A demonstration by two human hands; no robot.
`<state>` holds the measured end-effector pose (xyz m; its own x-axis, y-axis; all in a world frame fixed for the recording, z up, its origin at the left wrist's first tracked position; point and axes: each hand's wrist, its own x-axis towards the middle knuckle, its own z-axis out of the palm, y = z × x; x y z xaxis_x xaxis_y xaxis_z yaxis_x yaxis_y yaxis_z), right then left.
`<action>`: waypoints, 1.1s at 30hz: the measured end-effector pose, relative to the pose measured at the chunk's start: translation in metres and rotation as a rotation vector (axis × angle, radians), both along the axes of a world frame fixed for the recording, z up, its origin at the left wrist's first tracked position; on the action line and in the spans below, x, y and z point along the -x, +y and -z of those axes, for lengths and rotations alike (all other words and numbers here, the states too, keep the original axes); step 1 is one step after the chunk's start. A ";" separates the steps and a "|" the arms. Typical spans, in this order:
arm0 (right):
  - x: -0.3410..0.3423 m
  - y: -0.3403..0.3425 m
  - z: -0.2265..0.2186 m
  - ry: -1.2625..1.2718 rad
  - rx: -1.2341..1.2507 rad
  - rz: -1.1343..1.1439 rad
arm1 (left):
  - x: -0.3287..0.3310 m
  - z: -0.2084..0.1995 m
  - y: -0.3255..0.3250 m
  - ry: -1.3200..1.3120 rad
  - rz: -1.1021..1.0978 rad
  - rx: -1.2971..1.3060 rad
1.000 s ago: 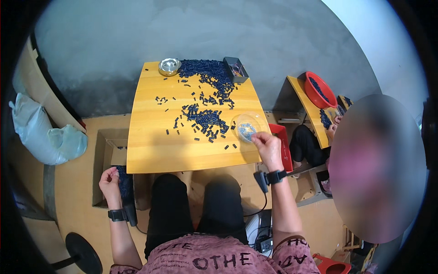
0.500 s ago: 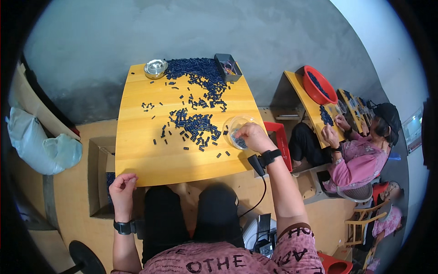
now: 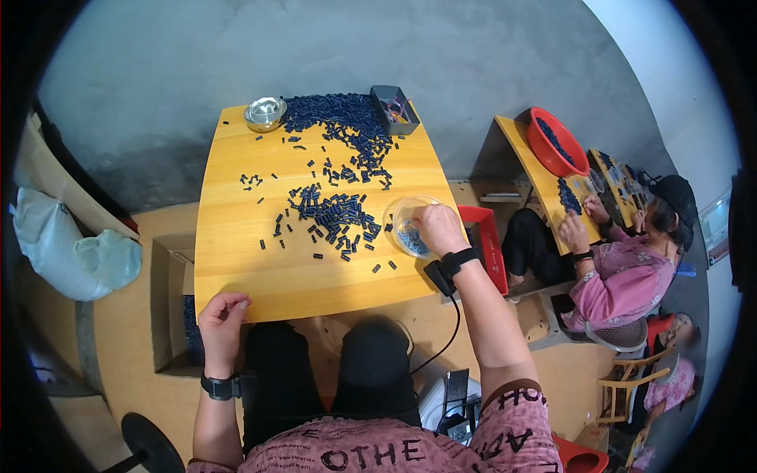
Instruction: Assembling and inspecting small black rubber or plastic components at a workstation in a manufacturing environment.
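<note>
My right hand [image 3: 438,227] reaches with curled fingers into the one clear bowl [image 3: 408,226] at the surface's [image 3: 236,236] right edge; whether it grips anything I cannot tell. My left hand [image 3: 221,317], loosely curled and empty, rests at the near left corner. Small dark pieces [image 3: 335,213], too many to count, lie mid-surface, one steel bowl [image 3: 265,113] at the far edge

Smooth wooden table [image 3: 236,260]; clear plastic bowl [image 3: 397,214]; shiny metal bowl [image 3: 265,113].
</note>
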<state>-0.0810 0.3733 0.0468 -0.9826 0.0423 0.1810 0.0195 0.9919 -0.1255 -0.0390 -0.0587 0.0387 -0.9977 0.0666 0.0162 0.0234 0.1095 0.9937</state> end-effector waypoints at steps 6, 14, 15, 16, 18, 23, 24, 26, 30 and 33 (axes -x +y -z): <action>0.003 -0.004 0.007 0.023 -0.044 -0.004 | 0.003 -0.001 -0.002 -0.069 -0.032 -0.010; -0.002 -0.007 -0.003 0.071 -0.093 -0.014 | 0.035 0.010 0.013 -0.053 -0.081 -0.026; -0.001 -0.008 -0.003 0.071 -0.089 -0.022 | 0.041 0.012 0.015 -0.009 -0.068 0.011; -0.002 -0.009 -0.005 0.071 -0.089 -0.020 | 0.045 0.011 0.017 0.035 -0.051 0.046; -0.003 -0.011 -0.004 0.070 -0.088 -0.017 | 0.057 0.007 0.025 0.069 -0.076 0.123; -0.005 -0.010 -0.009 0.143 -0.093 -0.028 | 0.097 0.027 0.045 0.242 -0.213 0.483; -0.006 -0.009 -0.007 0.141 -0.097 -0.026 | 0.098 0.028 0.049 0.240 -0.211 0.479; -0.009 -0.003 -0.007 0.147 0.001 -0.006 | 0.101 0.024 0.063 0.196 -0.183 0.663; -0.018 -0.005 -0.017 0.141 0.384 0.027 | 0.105 0.044 0.059 0.317 -0.205 0.768; -0.031 -0.007 -0.029 0.123 0.540 0.055 | 0.105 0.047 0.052 0.402 -0.153 0.746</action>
